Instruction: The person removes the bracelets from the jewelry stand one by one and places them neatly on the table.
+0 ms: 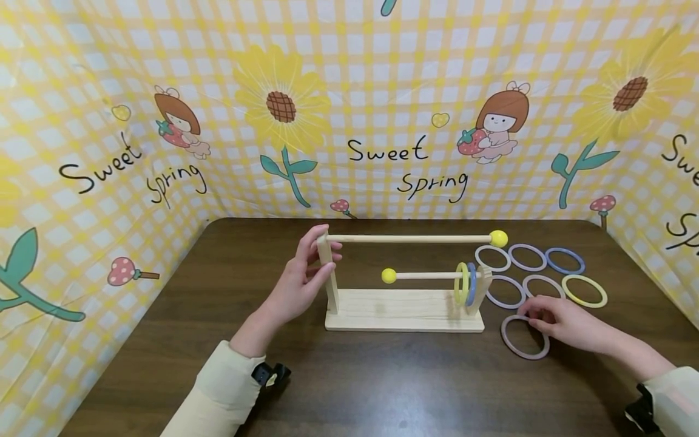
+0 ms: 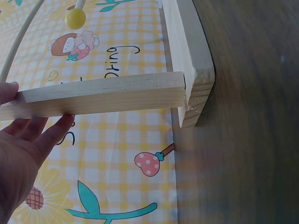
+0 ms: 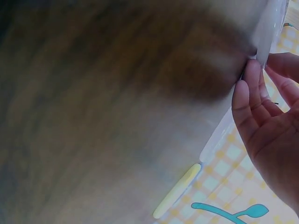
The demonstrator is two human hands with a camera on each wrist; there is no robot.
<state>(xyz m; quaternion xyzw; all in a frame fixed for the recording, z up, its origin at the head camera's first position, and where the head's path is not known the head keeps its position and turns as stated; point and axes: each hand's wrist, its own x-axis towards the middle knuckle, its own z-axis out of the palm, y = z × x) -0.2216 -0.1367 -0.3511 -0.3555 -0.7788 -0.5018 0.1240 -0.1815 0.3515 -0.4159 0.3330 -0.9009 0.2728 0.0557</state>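
A wooden rack stands on the table, with a flat base (image 1: pixel 404 318) and two rods tipped with yellow balls. My left hand (image 1: pixel 297 282) grips the rack's left post (image 1: pixel 330 285), thumb on one side and fingers on the other; the left wrist view shows the same post (image 2: pixel 117 95) up close. Yellow (image 1: pixel 464 288) and blue (image 1: pixel 472 285) rings hang on the lower rod near the right post. To the right of the base, my right hand (image 1: pixel 573 325) pinches the far edge of a pale purple ring (image 1: pixel 528 357) at or just above the tabletop.
Beyond my right hand lie several loose rings: pale purple ones (image 1: pixel 505 304), a blue ring (image 1: pixel 565 271) and a yellow ring (image 1: pixel 584 303). A yellow checked cloth (image 1: pixel 371 109) rises behind the dark wooden table (image 1: pixel 349 376) and at its sides.
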